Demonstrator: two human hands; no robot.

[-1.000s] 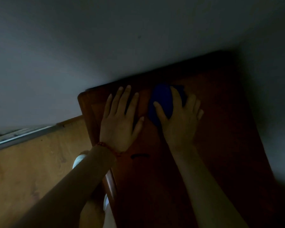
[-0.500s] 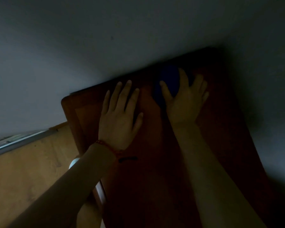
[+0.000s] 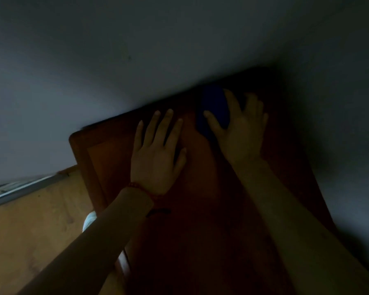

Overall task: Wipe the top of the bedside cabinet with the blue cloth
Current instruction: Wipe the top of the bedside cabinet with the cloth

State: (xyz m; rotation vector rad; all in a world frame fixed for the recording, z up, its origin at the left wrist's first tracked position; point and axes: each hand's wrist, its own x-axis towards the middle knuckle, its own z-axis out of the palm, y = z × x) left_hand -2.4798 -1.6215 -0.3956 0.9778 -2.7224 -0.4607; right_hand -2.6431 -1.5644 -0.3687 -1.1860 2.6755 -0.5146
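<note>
The bedside cabinet (image 3: 200, 231) has a dark reddish-brown wooden top that fills the middle of the dim head view. My right hand (image 3: 241, 133) presses flat on the blue cloth (image 3: 213, 107) near the cabinet's far edge, close to the wall, fingers spread over the cloth. My left hand (image 3: 156, 154) lies flat and open on the bare wood to the left of the cloth, with a red bead bracelet at the wrist. Part of the cloth is hidden under my right palm.
A grey wall (image 3: 136, 50) runs along the cabinet's far edge and continues on the right side. Light wooden floor (image 3: 30, 231) lies to the left, with a metal door rail (image 3: 19, 190) at the far left. Something white (image 3: 90, 220) shows beside the cabinet's left edge.
My right hand has pushed the blue cloth away from me toward the wall. My left hand has stayed flat on the wood in about the same spot.
</note>
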